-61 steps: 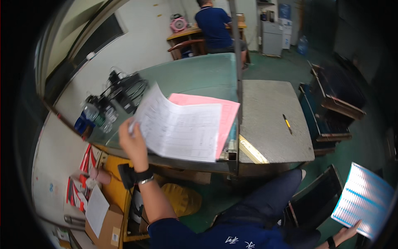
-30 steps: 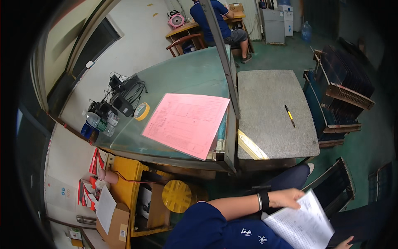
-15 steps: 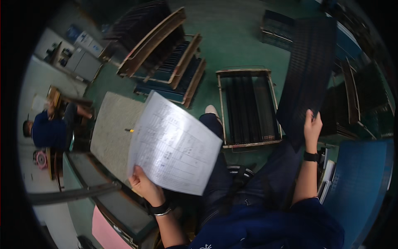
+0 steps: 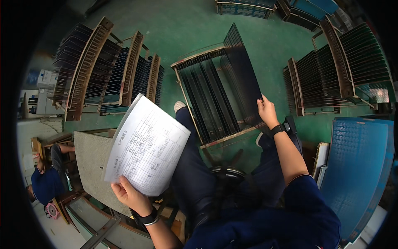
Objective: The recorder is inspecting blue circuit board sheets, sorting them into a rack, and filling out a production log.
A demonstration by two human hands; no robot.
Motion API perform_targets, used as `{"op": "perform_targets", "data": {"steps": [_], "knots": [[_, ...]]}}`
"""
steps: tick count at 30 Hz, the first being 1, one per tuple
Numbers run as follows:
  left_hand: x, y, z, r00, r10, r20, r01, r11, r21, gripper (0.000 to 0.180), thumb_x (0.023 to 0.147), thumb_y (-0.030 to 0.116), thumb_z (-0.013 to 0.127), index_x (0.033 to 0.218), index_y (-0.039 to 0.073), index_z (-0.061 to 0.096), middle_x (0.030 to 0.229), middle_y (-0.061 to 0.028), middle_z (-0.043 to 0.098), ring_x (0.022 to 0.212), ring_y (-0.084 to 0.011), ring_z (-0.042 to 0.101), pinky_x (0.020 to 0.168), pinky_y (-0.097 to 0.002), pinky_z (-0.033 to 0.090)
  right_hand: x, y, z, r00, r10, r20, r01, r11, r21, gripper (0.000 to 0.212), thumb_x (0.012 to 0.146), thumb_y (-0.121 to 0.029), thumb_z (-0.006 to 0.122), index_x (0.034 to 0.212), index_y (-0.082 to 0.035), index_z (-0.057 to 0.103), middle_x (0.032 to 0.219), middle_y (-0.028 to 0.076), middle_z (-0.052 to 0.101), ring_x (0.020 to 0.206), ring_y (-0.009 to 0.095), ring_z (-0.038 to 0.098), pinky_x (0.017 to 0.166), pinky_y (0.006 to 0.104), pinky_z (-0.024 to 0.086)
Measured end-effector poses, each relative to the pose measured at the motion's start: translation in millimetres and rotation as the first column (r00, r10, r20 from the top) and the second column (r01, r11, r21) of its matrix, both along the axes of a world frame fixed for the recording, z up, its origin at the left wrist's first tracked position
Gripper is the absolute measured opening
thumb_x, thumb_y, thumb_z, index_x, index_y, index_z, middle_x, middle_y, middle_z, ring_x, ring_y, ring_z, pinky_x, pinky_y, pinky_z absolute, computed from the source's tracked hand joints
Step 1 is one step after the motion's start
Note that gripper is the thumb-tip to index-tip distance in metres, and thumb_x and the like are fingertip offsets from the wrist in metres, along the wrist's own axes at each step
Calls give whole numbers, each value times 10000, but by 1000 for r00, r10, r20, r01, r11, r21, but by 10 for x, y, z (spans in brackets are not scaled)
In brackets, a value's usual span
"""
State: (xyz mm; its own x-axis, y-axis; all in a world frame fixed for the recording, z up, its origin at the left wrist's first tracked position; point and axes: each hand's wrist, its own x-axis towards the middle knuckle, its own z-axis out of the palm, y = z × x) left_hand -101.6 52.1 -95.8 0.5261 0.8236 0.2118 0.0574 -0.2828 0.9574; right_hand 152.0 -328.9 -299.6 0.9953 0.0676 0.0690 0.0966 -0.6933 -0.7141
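Observation:
My left hand (image 4: 132, 197) pinches the lower corner of a printed paper form (image 4: 151, 145), held up over my left leg. A large dark, thin panel (image 4: 243, 76) with a fine grid pattern is in my right hand (image 4: 267, 112), fingers closed on its right edge. The panel stands steeply tilted at the right side of a slotted metal rack (image 4: 229, 137) on the floor before me. Several dark panels (image 4: 207, 95) stand on edge inside that rack. Whether the held panel's lower edge sits in a slot, I cannot tell.
Stacked racks full of panels stand at the left (image 4: 89, 70) and right (image 4: 338, 58). Blue sheets (image 4: 358, 174) lean close on my right. A grey board (image 4: 93, 151) lies at my left, with a seated person (image 4: 45, 182) beyond. Another blue-filled rack (image 4: 245, 9) is at the far edge.
My right hand has brought the panel leftward from the right side to the rack. The view has turned, and the paper form now faces me flatter, still in my left hand.

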Motion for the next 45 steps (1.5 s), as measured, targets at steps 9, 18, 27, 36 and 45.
{"op": "perform_targets", "data": {"steps": [9,18,27,36,45], "knots": [[78,1,-39,998,13,-58,-12,1000,7,139,967,125,472,996,-1,524,936,-50,593,820,-77,514,751,-237,425,179,-28,-111,1000,11,18,-13,996,90,341,881,-125,545,1191,17,529,774,237,610,740,402,608,635,412,482],[17,-42,12,995,96,-21,-96,995,-13,143,971,134,465,998,2,512,935,-48,591,819,-81,516,761,-235,422,364,-10,-88,996,67,-65,-69,997,-17,339,874,-110,542,1198,-13,520,800,220,628,764,399,610,668,435,485],[-160,-32,96,986,159,-50,-160,987,-4,86,962,109,482,911,49,517,866,0,551,767,-54,475,701,-215,414,639,401,-566,983,154,-103,-172,963,-208,350,865,-161,543,1168,15,539,909,233,636,870,418,595,763,478,483],[-518,-283,418,882,-448,-143,459,887,51,44,792,13,632,828,5,656,754,-102,663,638,-207,641,576,-285,492,84,1631,-51,875,471,113,-465,882,-77,406,852,-28,502,1257,-59,505,1161,203,576,1060,368,548,913,419,434],[-1795,-91,785,981,-159,111,123,953,278,101,726,12,637,808,-46,628,628,-132,604,528,-257,601,494,-311,461,-2032,4825,1242,154,903,401,-979,86,184,342,854,-94,531,1195,-82,560,1246,184,527,1175,332,481,998,387,384]]}}
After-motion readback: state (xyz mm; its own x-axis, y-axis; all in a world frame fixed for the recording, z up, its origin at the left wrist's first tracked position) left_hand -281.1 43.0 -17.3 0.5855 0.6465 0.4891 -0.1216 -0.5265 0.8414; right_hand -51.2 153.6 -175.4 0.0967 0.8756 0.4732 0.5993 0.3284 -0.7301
